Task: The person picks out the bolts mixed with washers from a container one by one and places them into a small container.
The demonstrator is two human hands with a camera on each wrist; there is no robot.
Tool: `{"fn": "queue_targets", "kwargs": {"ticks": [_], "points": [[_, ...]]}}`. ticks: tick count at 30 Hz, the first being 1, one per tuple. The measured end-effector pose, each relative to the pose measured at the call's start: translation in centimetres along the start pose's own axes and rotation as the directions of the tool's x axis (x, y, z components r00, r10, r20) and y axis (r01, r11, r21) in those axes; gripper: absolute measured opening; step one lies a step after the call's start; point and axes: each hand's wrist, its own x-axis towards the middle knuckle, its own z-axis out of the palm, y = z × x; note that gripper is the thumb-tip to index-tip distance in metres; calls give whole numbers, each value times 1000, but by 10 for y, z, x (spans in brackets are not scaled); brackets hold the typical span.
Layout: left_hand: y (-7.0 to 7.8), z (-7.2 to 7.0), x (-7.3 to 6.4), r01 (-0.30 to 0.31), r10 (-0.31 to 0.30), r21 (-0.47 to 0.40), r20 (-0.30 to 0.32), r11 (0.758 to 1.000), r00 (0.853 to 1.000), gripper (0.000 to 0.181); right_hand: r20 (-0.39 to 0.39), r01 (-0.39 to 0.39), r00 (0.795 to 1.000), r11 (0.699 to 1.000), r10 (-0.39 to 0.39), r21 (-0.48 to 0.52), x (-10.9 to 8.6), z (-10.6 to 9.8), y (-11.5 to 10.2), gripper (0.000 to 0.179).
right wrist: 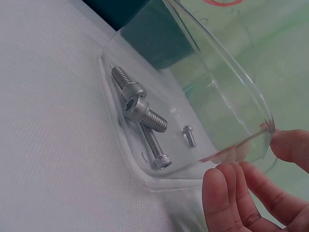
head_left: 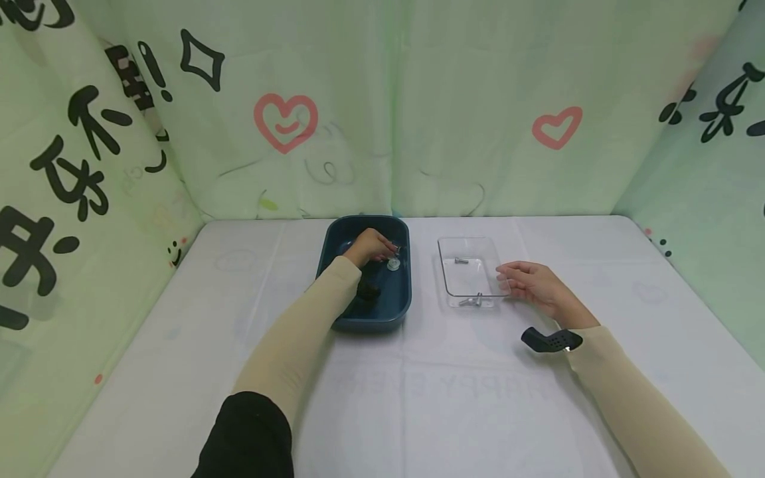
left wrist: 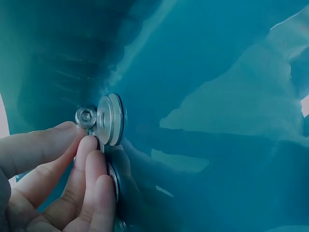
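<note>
Hardware picking appears in hand, and the next move likely calls for a straight lift out of the blue tray [head_left: 390, 307] on the desk [head_left: 179, 365]. The left hand [head_left: 372, 246], nearly closed, pinches a bolt [left wrist: 86, 116] by thumb and fingertips inside that tray, beside a metal disc [left wrist: 106, 121]. The right hand [head_left: 536, 285], fingers loosely parted, touches the clear box [head_left: 476, 275] of screws [right wrist: 139, 110].

A strip of counter [head_left: 424, 345] between the bin [head_left: 391, 309] and the box [head_left: 463, 277] leaves a passage, and both tops open upward. The left hand [head_left: 372, 247] and sleeve [head_left: 299, 342] bar the bin's left side; the right hand [head_left: 534, 284] blocks the box's right. The curtain [head_left: 466, 166] closes off the back.
</note>
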Motion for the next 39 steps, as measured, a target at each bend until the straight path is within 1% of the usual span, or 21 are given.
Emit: {"fn": "queue_targets", "kwargs": {"ticks": [2, 5, 9, 13, 16, 19, 27, 30, 36, 39], "points": [[0, 0, 0, 3, -3, 16, 1, 1000, 1000, 20, -2, -1, 1000, 1000, 1, -5, 0, 0, 0, 53], [1, 1, 1, 17, -17, 15, -8, 1000, 1000, 19, -3, 1, 1000, 1000, -1, -6, 0, 1, 1, 53], [2, 2, 2, 61, -60, 10, -40, 998, 997, 20, -3, 0, 1000, 1000, 0, -10, 0, 1, 0, 56], [2, 4, 7, 116, -113, 37, -67, 993, 991, 20, -1, -2, 1000, 1000, 2, -15, -1, 1, -1, 58], [3, 5, 8, 129, -126, 43, -68, 991, 990, 19, 1, -1, 1000, 1000, 1, -7, -1, 1, -1, 55], [3, 6, 7, 120, -117, 44, -64, 992, 991, 19, 4, 0, 1000, 1000, 0, 3, -2, 1, -1, 52], [4, 8, 7, 95, -94, 17, -58, 995, 994, 20, 7, -3, 1000, 1000, 3, 0, -1, 1, -1, 54], [4, 8, 6, 82, -81, 15, -71, 996, 994, 18, 8, -6, 1000, 1000, 6, 0, -1, 1, -1, 55], [2, 10, 4, 38, -36, 24, -96, 999, 995, 19, 6, -8, 1000, 1000, 8, -1, -1, 1, -2, 54], [1, 10, 4, 36, -33, 29, -100, 999, 994, 20, 9, -5, 1000, 1000, 5, 5, -1, 1, -2, 50]]}}
